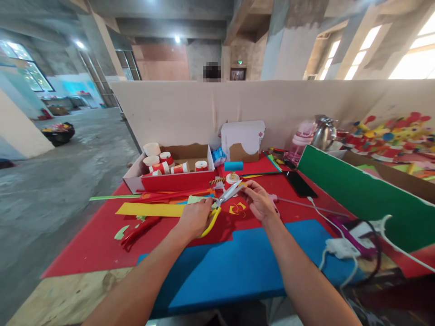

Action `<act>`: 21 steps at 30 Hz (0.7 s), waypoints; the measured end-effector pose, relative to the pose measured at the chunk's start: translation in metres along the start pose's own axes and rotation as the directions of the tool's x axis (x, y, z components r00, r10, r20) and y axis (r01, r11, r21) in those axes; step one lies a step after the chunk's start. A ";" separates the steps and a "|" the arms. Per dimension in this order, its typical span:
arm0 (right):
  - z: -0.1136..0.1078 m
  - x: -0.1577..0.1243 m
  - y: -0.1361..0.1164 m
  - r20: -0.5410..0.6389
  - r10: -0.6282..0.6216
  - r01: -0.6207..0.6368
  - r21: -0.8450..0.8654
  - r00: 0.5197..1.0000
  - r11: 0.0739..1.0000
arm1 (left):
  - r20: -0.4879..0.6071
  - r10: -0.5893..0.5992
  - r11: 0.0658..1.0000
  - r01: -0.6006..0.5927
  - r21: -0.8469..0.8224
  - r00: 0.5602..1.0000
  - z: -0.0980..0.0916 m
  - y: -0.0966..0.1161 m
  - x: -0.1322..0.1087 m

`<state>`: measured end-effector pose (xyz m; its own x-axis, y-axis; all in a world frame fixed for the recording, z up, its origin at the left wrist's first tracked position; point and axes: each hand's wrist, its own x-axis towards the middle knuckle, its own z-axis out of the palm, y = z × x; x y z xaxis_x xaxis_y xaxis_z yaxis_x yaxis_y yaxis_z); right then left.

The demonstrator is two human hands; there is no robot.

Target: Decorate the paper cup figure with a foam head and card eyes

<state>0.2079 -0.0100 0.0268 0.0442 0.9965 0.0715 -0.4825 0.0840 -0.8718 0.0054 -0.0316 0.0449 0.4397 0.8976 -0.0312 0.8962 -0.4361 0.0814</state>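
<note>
My left hand is closed around the yellow handles of a pair of scissors, whose blades point up and to the right. At the blade tips, my right hand pinches a small yellow piece of paper between thumb and fingers. Curled yellow paper scraps lie on the red table cover between the hands. A long yellow paper strip runs up to my left hand; whether the hand touches it is hidden. Just behind the blades stands a white base with a blue paper roll on top.
A red-fronted box of paper cups stands at the back left. Red-handled pliers or scissors lie at left. To the right are a phone with a cable, a green-sided box and a metal jug. Blue sheet covers the near edge.
</note>
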 end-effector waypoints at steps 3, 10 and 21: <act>-0.001 0.000 0.002 0.026 -0.005 0.005 -0.010 1.000 1.000 | -0.010 0.015 1.000 -0.015 -0.012 1.000 0.000 0.000 0.000; -0.003 0.000 0.003 0.076 -0.010 0.010 -0.002 0.997 1.000 | 0.004 0.007 1.000 -0.007 0.000 1.000 -0.003 0.001 0.000; -0.002 0.000 0.003 0.104 -0.010 0.004 0.056 0.995 0.998 | 0.013 0.019 1.000 -0.019 0.000 1.000 -0.001 0.000 0.000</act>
<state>0.2082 -0.0095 0.0231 -0.0418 0.9906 0.1301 -0.5305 0.0883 -0.8430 0.0055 -0.0321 0.0456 0.4573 0.8883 -0.0423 0.8877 -0.4531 0.0815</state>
